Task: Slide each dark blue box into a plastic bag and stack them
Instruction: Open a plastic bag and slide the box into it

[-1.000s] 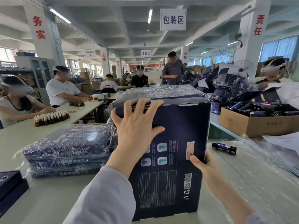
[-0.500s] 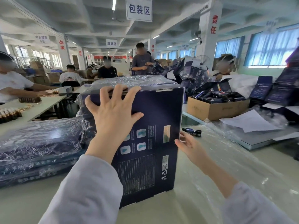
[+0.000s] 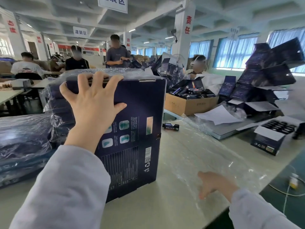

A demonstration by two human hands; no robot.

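OK, left hand [image 3: 94,100] is up on the dark blue box [image 3: 137,129], fingers hooked over its top edge and thumb flat on the near face, gripping it. The box stands upright on the surface [image 3: 148,209], printed back panel facing us, w/ icons, a barcode and a recycling mark. Its far side sits inside the plastic bag [image 3: 54,96], film bunched and crinkled along the box's left side and over the top; the near part is bare card. Right hand [image 3: 214,184] is low and near, well apart from the box, fingers loose and spread, tips down on the clear plastic sheets [image 3: 206,146] lying across the surface right of the box, gripping nothing I can make out, tho it's a bit blurred. Left of the box, just beside it, there's the stack of bagged boxes [image 3: 24,142], lying flat and shiny under their film. Past the sheets a small dark bottle [image 3: 170,126] lies on its side. Further back a cardboard carton [image 3: 186,104] holds dark items, white paper [image 3: 217,114] to its right. Near right, an open small box [image 3: 270,139] shows round dark tops. Far right, dark boxes [image 3: 272,68] are piled high and tilted. Several ppl work at the far tables.
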